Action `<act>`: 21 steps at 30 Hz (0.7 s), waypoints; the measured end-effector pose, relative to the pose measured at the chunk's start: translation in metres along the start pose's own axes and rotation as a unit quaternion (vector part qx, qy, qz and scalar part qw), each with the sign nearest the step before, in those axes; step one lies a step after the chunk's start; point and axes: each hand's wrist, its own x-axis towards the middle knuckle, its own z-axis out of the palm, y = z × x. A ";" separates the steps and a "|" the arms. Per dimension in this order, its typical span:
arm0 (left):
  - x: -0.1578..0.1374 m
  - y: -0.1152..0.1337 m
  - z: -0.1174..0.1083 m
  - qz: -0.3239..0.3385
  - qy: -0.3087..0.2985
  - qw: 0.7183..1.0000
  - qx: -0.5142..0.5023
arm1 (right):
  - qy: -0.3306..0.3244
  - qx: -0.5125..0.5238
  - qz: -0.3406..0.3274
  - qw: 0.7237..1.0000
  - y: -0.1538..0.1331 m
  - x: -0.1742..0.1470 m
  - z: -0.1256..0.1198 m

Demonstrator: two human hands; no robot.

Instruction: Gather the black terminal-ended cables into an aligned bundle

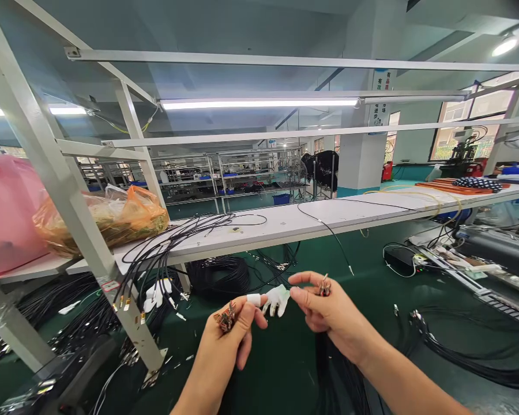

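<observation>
My left hand (236,334) is closed, thumb pressed against the index finger. A bunch of small copper-coloured metal pieces (225,318) sits in the crook of its thumb. A white wrap (254,299) goes round a finger of this hand. To its right, my right hand (328,305) has thumb and index finger close together. Another bunch of small copper-coloured pieces (324,286) is tucked between its fingers. Whether either pair of fingertips pinches anything more is too small to see. Just behind the fingertips lies a white glove (278,301) on the green work surface (277,363).
Black cables (168,248) hang over the white shelf (251,233) at left. A coil of black cable (220,276) lies beneath it. More cables (467,357) lie at right, near a black device (400,259). A white metal post (90,242) rises at left beside plastic bags (108,222).
</observation>
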 end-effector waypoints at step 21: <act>0.018 0.064 -0.079 0.101 -0.123 0.880 -0.447 | -0.230 -0.237 0.106 0.938 0.019 -0.038 -0.021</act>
